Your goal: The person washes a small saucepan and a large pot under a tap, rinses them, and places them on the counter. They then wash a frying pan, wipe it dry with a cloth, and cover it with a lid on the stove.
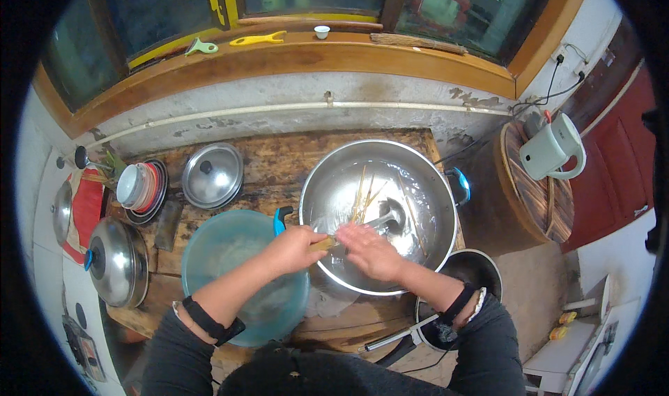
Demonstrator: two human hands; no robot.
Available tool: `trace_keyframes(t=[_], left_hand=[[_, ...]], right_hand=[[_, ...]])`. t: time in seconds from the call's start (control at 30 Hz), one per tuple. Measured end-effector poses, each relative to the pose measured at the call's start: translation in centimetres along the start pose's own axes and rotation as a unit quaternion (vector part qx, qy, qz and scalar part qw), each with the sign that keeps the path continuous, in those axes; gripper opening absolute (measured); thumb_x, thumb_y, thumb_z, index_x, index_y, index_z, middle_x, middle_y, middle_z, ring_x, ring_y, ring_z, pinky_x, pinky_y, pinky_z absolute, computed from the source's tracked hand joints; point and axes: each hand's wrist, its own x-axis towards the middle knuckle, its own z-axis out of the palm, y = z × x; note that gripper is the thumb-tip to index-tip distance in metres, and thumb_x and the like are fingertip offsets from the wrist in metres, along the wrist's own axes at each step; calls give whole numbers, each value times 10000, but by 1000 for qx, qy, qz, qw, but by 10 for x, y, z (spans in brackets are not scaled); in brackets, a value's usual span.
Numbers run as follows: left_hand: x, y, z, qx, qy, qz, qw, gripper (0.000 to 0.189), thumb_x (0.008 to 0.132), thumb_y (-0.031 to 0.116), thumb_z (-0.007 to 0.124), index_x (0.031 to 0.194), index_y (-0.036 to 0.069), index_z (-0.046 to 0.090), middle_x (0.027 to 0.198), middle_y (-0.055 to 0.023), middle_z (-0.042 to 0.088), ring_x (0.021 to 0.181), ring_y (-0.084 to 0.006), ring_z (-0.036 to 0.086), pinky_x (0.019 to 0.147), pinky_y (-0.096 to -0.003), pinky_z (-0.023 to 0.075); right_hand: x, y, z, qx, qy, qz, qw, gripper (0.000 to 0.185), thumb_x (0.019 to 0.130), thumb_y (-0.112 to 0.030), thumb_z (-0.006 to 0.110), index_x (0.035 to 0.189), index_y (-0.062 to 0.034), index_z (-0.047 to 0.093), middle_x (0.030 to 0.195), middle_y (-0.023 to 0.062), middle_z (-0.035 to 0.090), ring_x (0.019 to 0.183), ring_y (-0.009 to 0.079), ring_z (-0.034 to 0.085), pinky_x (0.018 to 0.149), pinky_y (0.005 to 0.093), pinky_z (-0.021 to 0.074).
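Over the left rim of a large metal pot (444, 228) with water in it, my left hand (298, 248) grips the end of a ladle's handle (324, 244). The ladle's metal bowl (393, 215) lies in the pot. My right hand (373, 252), slightly blurred, is beside the handle with its fingers extended; whether it touches the handle I cannot tell. Several thin wooden sticks (412, 213) are in the water. A translucent teal plastic basin (196, 249), partly under my left forearm, stands left of the pot.
Metal lids (225, 158), stacked bowls (130, 184) and a lidded pan (117, 260) stand on the left of the wooden table (272, 160). A dark pan (475, 265) is at the lower right. Beyond is a barrel with a wooden lid (533, 187) and an electric kettle (551, 147).
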Motion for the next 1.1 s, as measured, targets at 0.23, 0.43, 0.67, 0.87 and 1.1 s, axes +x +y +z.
trace_keyframes(t=[0.23, 0.43, 0.67, 0.87, 1.1], left_hand=[[-12, 18, -33, 288, 76, 179, 938, 268, 703, 110, 555, 964, 96, 616, 812, -42, 567, 776, -203, 547, 633, -318, 458], [-16, 17, -43, 387, 23, 260, 885, 309, 690, 113, 536, 990, 62, 591, 844, -25, 563, 786, -184, 548, 620, -294, 459], [-21, 13, -31, 334, -23, 181, 925, 390, 716, 71, 495, 1103, 25, 501, 866, -62, 527, 655, -226, 580, 509, -323, 492], [-16, 12, -22, 288, -34, 156, 944, 340, 730, 64, 482, 1066, 25, 513, 850, -86, 504, 602, -247, 577, 502, -356, 485], [-21, 18, -14, 298, -3, 136, 945, 321, 721, 82, 501, 1038, 44, 541, 855, -86, 512, 580, -241, 576, 480, -353, 480]], right_hand=[[-10, 84, 23, 202, 278, 355, 869, 269, 851, -169, 451, 1028, 0, 562, 1086, 203, 530, 990, 326, 503, 915, 380, 365], [-2, 99, 37, -102, 51, 271, 956, 321, 794, -214, 538, 1034, 0, 547, 1187, 216, 450, 1050, 329, 469, 931, 366, 361], [1, 80, 37, -87, -195, 149, 965, 887, 747, -572, 490, 1322, 40, 205, 1392, 222, 151, 1298, 352, 130, 1060, 409, 126], [14, 77, 21, -95, -231, 195, 949, 844, 729, -437, 569, 1328, 25, 195, 1372, 222, 214, 1272, 359, 208, 1056, 385, 164], [0, 85, 19, -179, -244, 200, 932, 612, 769, -270, 487, 1314, -69, 295, 1386, 184, 204, 1291, 308, 190, 1049, 363, 208]])
